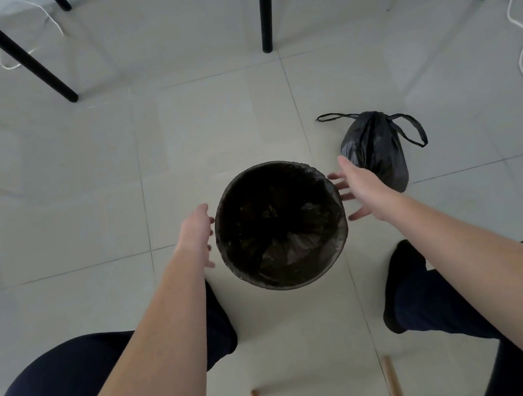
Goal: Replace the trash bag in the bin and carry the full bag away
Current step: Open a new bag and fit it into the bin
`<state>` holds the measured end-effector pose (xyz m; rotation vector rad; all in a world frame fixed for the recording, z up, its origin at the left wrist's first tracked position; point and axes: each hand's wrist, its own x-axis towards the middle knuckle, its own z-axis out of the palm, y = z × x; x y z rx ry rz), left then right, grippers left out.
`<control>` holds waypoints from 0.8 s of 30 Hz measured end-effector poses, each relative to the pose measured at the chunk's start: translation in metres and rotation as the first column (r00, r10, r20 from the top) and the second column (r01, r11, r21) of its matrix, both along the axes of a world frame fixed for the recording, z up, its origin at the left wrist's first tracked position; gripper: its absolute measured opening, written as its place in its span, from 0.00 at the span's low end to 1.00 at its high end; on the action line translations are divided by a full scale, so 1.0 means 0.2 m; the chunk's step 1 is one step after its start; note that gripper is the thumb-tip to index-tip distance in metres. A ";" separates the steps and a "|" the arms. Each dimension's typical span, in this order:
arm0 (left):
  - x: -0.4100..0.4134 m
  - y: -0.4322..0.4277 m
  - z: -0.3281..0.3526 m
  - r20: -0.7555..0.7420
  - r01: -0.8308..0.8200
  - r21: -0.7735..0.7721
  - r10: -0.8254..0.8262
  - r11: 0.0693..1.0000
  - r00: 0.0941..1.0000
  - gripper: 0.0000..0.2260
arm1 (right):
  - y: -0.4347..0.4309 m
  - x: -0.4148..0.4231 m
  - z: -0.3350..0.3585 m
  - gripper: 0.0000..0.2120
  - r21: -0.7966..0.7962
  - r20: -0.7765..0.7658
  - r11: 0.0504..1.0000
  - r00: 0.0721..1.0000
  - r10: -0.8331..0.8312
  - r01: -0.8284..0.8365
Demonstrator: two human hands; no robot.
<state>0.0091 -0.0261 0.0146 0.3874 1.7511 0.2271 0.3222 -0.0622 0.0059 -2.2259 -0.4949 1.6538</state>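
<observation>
- Left hand (196, 233) and right hand (357, 187): both spread, holding nothing, flanking the bin (272, 163).
- Liner (275, 222) sits between the hands; its folded edge should be pressed evenly round the rim.
- Full bag (374, 150), tied, lies just beyond the right hand.
- Fingertip contact with rim: cannot tell. Bin interior too dark to read.

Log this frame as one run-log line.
stage: liner in bin | left hand: open, left of bin | right hand: open, right of bin | full bag: tied, on floor, not held
</observation>
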 end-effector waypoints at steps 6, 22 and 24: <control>0.05 -0.05 -0.02 0.222 -0.187 -0.026 0.188 0.982 0.957 0.19 | -0.09 -0.08 -0.08 0.35 -0.068 -0.153 0.977 0.966 -0.210 0.202; 0.04 -0.07 0.00 0.125 -0.112 0.013 0.110 0.994 0.986 0.14 | -0.06 -0.07 -0.01 0.34 0.010 -0.036 0.966 0.966 -0.257 0.258; 0.04 -0.08 0.01 0.190 -0.038 0.003 0.037 0.999 0.981 0.12 | -0.06 -0.09 0.00 0.34 0.016 -0.105 0.978 0.973 -0.207 0.210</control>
